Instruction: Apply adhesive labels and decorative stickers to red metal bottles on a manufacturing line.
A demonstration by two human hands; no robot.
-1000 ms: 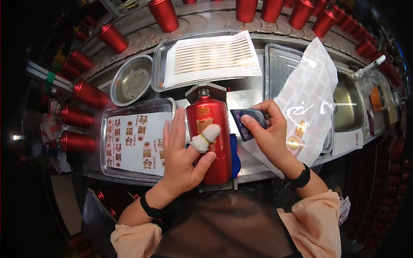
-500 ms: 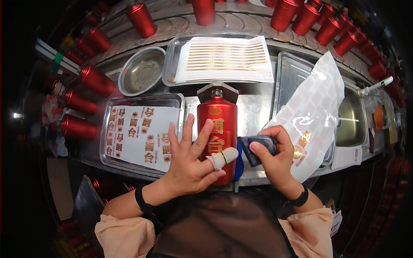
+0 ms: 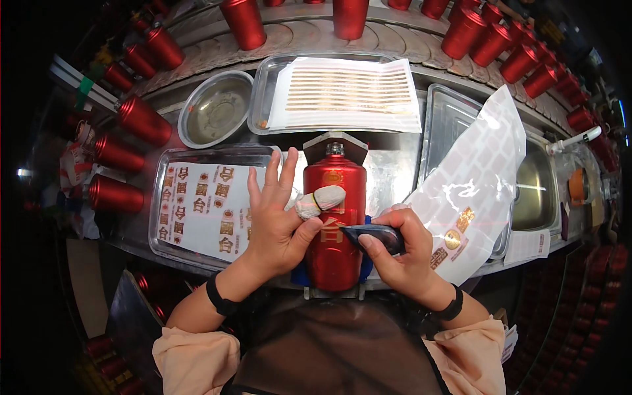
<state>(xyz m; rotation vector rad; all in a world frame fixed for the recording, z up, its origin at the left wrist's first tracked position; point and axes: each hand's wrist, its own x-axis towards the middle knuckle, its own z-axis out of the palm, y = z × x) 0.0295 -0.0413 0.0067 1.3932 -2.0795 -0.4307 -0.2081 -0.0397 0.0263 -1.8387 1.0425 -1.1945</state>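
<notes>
Centrally on the steel counter (image 3: 395, 174), a red bottle (image 3: 334, 224) lies in a holder, neck pointing away from the person. Their left hand (image 3: 280, 220) rests against the bottle's side, fingers spread, the wrapped thumb (image 3: 320, 199) pressing on its front. Their right hand (image 3: 398, 253) pinches a small dark blue tool (image 3: 375, 236) against the bottle's lower body. Just left sits a metal tray (image 3: 158, 197) of gold-and-red label sheets (image 3: 204, 207); beyond the bottle, another tray carries a sheet of gold strips (image 3: 345, 95). A translucent backing sheet (image 3: 477, 191) curls up at right. A round steel bowl (image 3: 216, 108) and rows of red bottles (image 3: 243, 23) ring the station.
</notes>
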